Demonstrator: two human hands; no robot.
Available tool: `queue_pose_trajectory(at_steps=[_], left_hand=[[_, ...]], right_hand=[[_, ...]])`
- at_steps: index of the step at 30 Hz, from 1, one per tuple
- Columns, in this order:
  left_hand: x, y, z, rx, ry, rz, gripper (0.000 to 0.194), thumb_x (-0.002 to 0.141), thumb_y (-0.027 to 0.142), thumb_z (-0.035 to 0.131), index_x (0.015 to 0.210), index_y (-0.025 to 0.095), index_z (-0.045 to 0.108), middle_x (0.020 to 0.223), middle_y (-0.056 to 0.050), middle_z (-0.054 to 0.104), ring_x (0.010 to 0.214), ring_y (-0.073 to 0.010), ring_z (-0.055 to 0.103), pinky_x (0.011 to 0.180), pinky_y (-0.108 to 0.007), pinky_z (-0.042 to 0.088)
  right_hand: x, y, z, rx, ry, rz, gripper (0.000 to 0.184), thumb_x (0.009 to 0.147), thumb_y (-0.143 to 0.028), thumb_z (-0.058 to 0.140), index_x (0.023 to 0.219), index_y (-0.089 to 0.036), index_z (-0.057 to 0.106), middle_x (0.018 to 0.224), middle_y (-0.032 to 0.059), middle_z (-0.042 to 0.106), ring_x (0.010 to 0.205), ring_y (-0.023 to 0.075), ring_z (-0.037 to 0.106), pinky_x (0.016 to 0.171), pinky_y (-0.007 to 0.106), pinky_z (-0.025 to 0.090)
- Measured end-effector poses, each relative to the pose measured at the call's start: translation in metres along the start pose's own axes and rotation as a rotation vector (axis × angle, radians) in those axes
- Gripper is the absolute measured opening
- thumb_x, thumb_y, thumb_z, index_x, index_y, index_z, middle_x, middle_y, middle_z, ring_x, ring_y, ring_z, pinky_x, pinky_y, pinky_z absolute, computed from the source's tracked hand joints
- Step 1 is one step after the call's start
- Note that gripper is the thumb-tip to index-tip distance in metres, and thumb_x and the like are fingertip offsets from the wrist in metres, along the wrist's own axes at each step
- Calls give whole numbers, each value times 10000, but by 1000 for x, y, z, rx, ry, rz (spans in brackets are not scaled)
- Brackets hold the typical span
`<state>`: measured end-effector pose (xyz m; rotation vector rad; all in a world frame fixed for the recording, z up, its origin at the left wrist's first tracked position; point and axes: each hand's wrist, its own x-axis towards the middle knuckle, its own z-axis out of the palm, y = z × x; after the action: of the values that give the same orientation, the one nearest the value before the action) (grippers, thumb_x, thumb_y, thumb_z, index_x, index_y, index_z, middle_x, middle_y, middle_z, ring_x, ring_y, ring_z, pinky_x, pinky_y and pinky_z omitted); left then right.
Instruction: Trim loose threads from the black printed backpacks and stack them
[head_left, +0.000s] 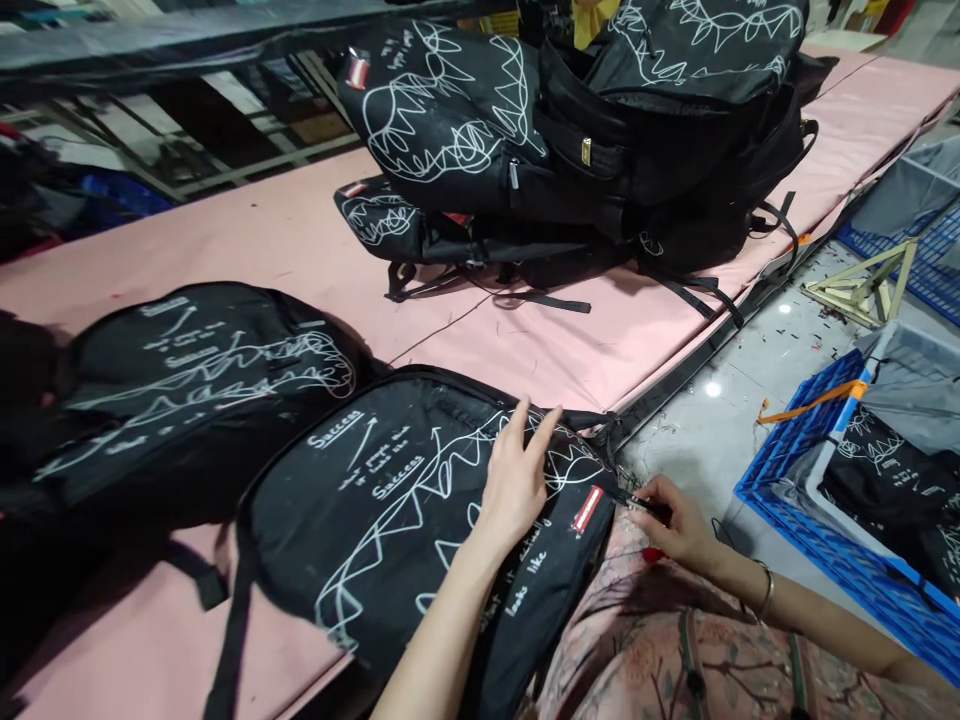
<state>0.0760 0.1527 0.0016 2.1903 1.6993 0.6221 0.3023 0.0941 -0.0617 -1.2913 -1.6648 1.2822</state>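
A black backpack printed with white scribbles and the word "Success" lies on the pink-covered table in front of me. My left hand rests on its printed panel, fingers stretched out toward the far edge. My right hand, wearing a bracelet, is closed around a small dark tool that looks like thread snips. The tool points at the backpack's right edge, near the red and white label. Whether its tip touches the fabric, I cannot tell. Just below the right hand is a small red thing.
Several black backpacks are stacked farther along the pink table. Another printed backpack lies at the left. Blue crates stand on the floor at the right, one holding printed black fabric. A wooden frame lies beyond.
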Motion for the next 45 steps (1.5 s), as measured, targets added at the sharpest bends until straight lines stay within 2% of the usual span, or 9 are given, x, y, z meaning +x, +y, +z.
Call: queue_pose_trajectory(at_steps=[2, 5, 8, 23, 28, 32, 36, 38, 45], left_hand=[[-23, -5, -5, 40, 97, 127, 305, 856, 190, 434, 1128, 234, 563, 1359, -107, 418, 1227, -256, 402, 976, -473, 344], [-58, -4, -7, 112, 99, 279, 126, 824, 262, 550, 893, 242, 653, 1207, -83, 577, 1095, -237, 523, 973, -473, 346], [-78, 7, -4, 184, 130, 332, 162, 815, 222, 573, 961, 242, 642, 1165, -89, 615, 1071, -226, 542, 987, -487, 311], [-85, 24, 10, 187, 321, 481, 126, 815, 83, 544, 869, 187, 589, 940, -20, 716, 940, -185, 615, 967, -442, 261], [-86, 28, 1, 110, 411, 365, 140, 776, 85, 591, 884, 175, 588, 873, -48, 701, 851, -183, 627, 875, -416, 371], [-94, 49, 5, -115, 300, 297, 109, 785, 99, 565, 855, 178, 591, 825, -48, 671, 736, -155, 613, 730, -333, 468], [-104, 70, 26, -203, 90, 246, 294, 845, 172, 461, 1115, 231, 557, 1192, -91, 579, 1023, -206, 571, 802, -336, 500], [-109, 73, 34, -234, 38, 210, 319, 846, 183, 461, 1151, 242, 534, 1252, -89, 537, 1097, -211, 533, 838, -326, 496], [-135, 67, 34, -378, 16, 49, 198, 830, 82, 465, 988, 190, 516, 954, -82, 627, 851, -156, 603, 740, -257, 503]], right_hand=[[-8, 3, -3, -103, -47, -133, 146, 808, -308, 540, 910, -203, 541, 681, 2, 598, 569, 128, 527, 529, 234, 381], [-15, 6, -1, -264, -82, -320, 154, 824, -267, 522, 963, -212, 555, 813, 49, 637, 692, 156, 586, 608, 250, 430], [-18, 8, 7, -328, -108, -375, 155, 834, -250, 503, 974, -214, 557, 824, 56, 637, 718, 165, 595, 628, 257, 445], [-14, -6, 33, -467, -159, -357, 180, 891, -288, 437, 984, -187, 554, 867, 89, 623, 841, 200, 576, 729, 297, 451], [-7, 2, 20, -325, -54, -387, 185, 874, -308, 477, 978, -179, 559, 778, 48, 623, 678, 154, 576, 604, 250, 448], [22, 13, -16, -161, 44, -343, 202, 842, -334, 550, 977, -191, 592, 815, 47, 633, 719, 158, 584, 631, 268, 463], [59, 26, -42, -89, -88, -396, 226, 832, -386, 566, 933, -194, 630, 904, 77, 638, 839, 190, 583, 714, 319, 473], [71, 30, -45, -75, -178, -457, 237, 833, -394, 563, 930, -188, 631, 884, 82, 636, 834, 191, 583, 724, 329, 474], [93, 29, -35, -81, -290, -643, 227, 858, -393, 527, 921, -195, 619, 840, 73, 633, 827, 185, 582, 742, 339, 463]])
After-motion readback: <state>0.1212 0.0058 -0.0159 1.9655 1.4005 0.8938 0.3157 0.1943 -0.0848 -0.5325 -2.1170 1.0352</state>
